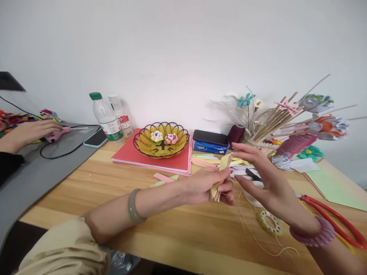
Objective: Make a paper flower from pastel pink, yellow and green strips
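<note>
Wooden table (183, 240): two flowers (156, 136) look finished in a basket (143, 147); left hand (209, 181) grips paper strips (225, 162), seemingly unassembled; right hand (271, 193), spread wide, holds nothing.

A plain white wall (172, 57) rises behind the pale wood-grained worktop (177, 229), with a grey surface (71, 166) along its left. A dark panel (10, 81) marks the wall's far left. Light is soft.
</note>
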The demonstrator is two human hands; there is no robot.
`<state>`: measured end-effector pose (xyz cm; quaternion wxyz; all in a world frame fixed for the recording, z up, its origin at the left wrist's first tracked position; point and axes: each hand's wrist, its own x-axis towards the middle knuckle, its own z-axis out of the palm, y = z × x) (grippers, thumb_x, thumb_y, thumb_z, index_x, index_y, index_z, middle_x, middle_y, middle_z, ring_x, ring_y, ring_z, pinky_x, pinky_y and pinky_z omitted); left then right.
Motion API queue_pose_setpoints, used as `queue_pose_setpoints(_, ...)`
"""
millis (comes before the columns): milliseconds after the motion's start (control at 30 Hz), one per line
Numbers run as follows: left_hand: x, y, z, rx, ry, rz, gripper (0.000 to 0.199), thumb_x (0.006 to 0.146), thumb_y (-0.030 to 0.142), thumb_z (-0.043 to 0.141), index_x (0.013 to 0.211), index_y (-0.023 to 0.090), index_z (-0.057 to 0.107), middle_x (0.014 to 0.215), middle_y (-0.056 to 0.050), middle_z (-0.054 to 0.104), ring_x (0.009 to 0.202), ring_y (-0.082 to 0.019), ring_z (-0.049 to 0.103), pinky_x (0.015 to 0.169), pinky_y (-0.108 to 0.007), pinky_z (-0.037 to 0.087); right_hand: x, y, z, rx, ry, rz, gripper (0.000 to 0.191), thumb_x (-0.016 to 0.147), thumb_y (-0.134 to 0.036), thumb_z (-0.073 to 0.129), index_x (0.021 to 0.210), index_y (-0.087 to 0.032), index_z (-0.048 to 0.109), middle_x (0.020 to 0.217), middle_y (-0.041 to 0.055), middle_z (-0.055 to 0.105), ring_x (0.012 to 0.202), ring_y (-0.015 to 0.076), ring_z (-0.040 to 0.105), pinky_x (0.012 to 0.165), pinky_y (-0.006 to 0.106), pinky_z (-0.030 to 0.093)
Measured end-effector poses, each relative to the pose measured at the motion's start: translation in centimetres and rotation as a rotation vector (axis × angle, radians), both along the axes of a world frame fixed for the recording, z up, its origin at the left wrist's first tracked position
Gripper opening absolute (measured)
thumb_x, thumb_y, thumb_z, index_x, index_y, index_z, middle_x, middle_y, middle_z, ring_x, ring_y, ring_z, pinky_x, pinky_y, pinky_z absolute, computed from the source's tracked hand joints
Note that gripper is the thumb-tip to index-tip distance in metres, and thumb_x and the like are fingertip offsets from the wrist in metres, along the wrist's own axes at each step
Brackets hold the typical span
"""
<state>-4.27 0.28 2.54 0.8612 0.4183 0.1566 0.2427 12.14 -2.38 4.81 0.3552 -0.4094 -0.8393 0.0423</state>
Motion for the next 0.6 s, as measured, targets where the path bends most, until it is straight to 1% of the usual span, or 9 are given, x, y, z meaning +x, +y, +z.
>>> queue_pose_setpoints(33, 0.3, -0.1, 0.1, -0.004, 0.004, 0.069, 0.042, 0.078, 0.048, 0.051, 0.056, 0.016, 0.037, 0.045, 0.007, 0.034, 0.052, -0.008, 0.046, 0.064, -0.026, 0.04, -0.3, -0.4, 0.0, -0.055, 0.039, -0.014, 0.044, 0.082, -0.029, 0.05, 0.124, -0.027, 0.037, 0.138, 0.0076, 0.034, 0.127, 0.0252, 0.033, 0.099, 0.044, 0.036)
queue_pose_setpoints(100, 0.8, -0.2, 0.3, 0.008, 0.012, 0.168, 0.047, 0.076, 0.052, 0.052, 0.051, 0.015, 0.036, 0.045, 0.006, 0.036, 0.053, -0.008, 0.046, 0.061, -0.024, 0.038, -0.9, -1.1, -0.2, -0.11, 0.014, -0.015, 0.068, 0.076, -0.035, 0.057, 0.134, -0.026, 0.022, 0.145, 0.009, 0.02, 0.132, 0.0267, 0.02, 0.102, 0.045, 0.031)
queue_pose_setpoints(133, 1.0, -0.3, 0.3, 0.018, 0.006, 0.199, 0.05, 0.074, 0.055, 0.052, 0.049, 0.015, 0.036, 0.045, 0.006, 0.036, 0.053, -0.008, 0.046, 0.06, -0.023, 0.037, -1.2, -1.4, -0.3, -0.119, -0.021, -0.01, 0.076, 0.074, -0.035, 0.059, 0.136, -0.025, 0.016, 0.146, 0.01, 0.016, 0.133, 0.0271, 0.016, 0.103, 0.045, 0.03)
queue_pose_setpoints(200, 1.4, -0.4, 0.4, 0.028, -0.014, 0.222, 0.053, 0.072, 0.058, 0.052, 0.047, 0.014, 0.036, 0.046, 0.005, 0.038, 0.053, -0.008, 0.045, 0.058, -0.023, 0.035, -1.7, -1.7, -0.6, -0.138, -0.054, -0.012, 0.08, 0.074, -0.034, 0.059, 0.137, -0.024, 0.012, 0.147, 0.0114, 0.012, 0.134, 0.0272, 0.013, 0.101, 0.046, 0.031)
queue_pose_setpoints(267, 1.6, -0.5, 0.3, 0.029, -0.021, 0.22, 0.053, 0.072, 0.059, 0.051, 0.047, 0.014, 0.037, 0.047, 0.004, 0.039, 0.052, -0.008, 0.044, 0.058, -0.023, 0.035, -1.9, -1.7, -0.9, -0.178, -0.015, -0.028, 0.075, 0.075, -0.031, 0.057, 0.136, -0.025, 0.014, 0.146, 0.0121, 0.013, 0.132, 0.0278, 0.019, 0.095, 0.044, 0.04)
queue_pose_setpoints(367, 1.8, -0.6, 0.0, 0.041, -0.003, 0.205, 0.052, 0.074, 0.057, 0.05, 0.047, 0.014, 0.036, 0.048, 0.004, 0.04, 0.054, -0.008, 0.044, 0.057, -0.023, 0.034, -2.0, -1.6, -1.1, -0.231, 0.047, -0.035, 0.072, 0.074, -0.027, 0.056, 0.135, -0.027, 0.017, 0.146, 0.0129, 0.014, 0.128, 0.0298, 0.03, 0.074, 0.034, 0.053)
queue_pose_setpoints(433, 1.7, -0.7, -0.2, 0.057, -0.011, 0.196, 0.051, 0.075, 0.056, 0.049, 0.048, 0.014, 0.036, 0.048, 0.004, 0.04, 0.055, -0.008, 0.044, 0.056, -0.023, 0.033, -2.0, -1.6, -1.1, -0.245, 0.064, -0.026, 0.073, 0.073, -0.025, 0.057, 0.134, -0.027, 0.018, 0.147, 0.0137, 0.011, 0.123, 0.0307, 0.037, 0.061, 0.029, 0.055)
queue_pose_setpoints(500, 1.6, -0.7, -0.4, 0.067, -0.03, 0.178, 0.05, 0.077, 0.055, 0.048, 0.049, 0.015, 0.036, 0.048, 0.004, 0.039, 0.054, -0.009, 0.044, 0.056, -0.023, 0.033, -2.1, -1.7, -1.0, -0.259, 0.074, -0.022, 0.073, 0.072, -0.024, 0.057, 0.133, -0.028, 0.018, 0.147, 0.0146, 0.008, 0.117, 0.0309, 0.044, 0.054, 0.027, 0.054)
queue_pose_setpoints(600, 1.5, -0.9, -0.5, 0.06, -0.062, 0.141, 0.051, 0.076, 0.056, 0.047, 0.05, 0.015, 0.036, 0.047, 0.005, 0.039, 0.054, -0.009, 0.045, 0.058, -0.024, 0.034, -2.1, -1.8, -0.9, -0.249, 0.061, -0.02, 0.074, 0.071, -0.022, 0.057, 0.133, -0.028, 0.019, 0.146, 0.0154, 0.012, 0.116, 0.0307, 0.045, 0.055, 0.027, 0.054)
